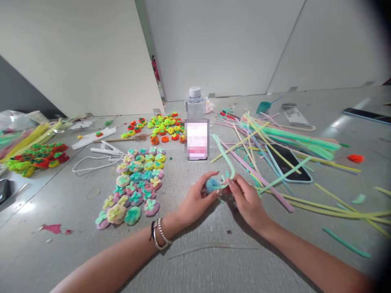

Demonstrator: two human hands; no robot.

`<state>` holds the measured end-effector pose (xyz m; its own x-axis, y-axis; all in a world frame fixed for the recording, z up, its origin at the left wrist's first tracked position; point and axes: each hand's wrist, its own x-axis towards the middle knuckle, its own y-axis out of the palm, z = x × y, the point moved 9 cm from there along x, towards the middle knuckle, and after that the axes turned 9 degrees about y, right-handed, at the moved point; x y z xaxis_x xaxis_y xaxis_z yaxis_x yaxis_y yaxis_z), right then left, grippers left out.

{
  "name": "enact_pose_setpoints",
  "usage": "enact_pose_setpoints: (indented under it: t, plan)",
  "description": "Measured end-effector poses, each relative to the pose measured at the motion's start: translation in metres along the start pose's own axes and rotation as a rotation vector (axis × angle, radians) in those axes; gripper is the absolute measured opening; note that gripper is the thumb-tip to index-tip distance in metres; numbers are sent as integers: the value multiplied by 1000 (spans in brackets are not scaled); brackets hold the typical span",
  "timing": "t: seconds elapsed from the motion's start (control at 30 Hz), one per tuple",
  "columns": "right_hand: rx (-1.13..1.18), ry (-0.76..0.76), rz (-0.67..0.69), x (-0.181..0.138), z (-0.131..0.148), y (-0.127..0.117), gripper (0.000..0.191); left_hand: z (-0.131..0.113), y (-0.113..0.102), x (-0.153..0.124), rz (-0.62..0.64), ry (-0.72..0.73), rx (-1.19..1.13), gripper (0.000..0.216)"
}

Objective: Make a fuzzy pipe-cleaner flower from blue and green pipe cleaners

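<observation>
My left hand (197, 200) is closed in a pinch on a small blue fuzzy ball (211, 185) made of pipe cleaner, low over the grey table (195, 252). My right hand (248, 199) pinches a mint-green pipe cleaner (226, 156) right beside the ball; the green strand curls up and away toward the back. Both hands meet at the table's middle. Bracelets circle my left wrist (160, 234).
Rows of finished pastel fuzzy flowers (136, 185) lie left of my hands, orange-yellow ones (161, 128) farther back, red-green ones (36, 158) at far left. Loose pipe cleaners (290, 146) cover a phone (290, 165) on the right. A water bottle (194, 103), white scissors (106, 149) and cord lie behind.
</observation>
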<state>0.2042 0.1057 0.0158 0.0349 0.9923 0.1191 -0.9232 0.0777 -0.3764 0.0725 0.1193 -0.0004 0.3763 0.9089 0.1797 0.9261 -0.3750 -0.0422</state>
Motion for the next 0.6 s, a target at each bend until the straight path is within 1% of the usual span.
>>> enact_pose_setpoints:
  t: [0.07, 0.13, 0.23, 0.3, 0.4, 0.5, 0.6]
  plan:
    - [-4, -8, 3, -1, 1, 0, 31, -2, 2, -2, 38, 35, 148, 48]
    - [-5, -19, 9, -2, 3, -1, 31, -3, 4, -3, 59, 46, 217, 49]
    - [0, -31, 4, -4, 5, -2, 28, 0, 3, -3, 41, 23, 202, 51]
    - [0, -28, -14, -4, 5, -3, 27, 4, 3, -3, 15, -1, 125, 49]
    - [-4, -22, -41, -4, 4, -6, 28, 7, 5, -4, 18, -15, 14, 43]
    - [-5, -46, -35, -4, 6, -5, 26, 4, 5, -5, 40, 25, 109, 40]
    - [-8, -70, -8, -4, 9, -3, 23, 2, 3, -4, 39, 33, 171, 44]
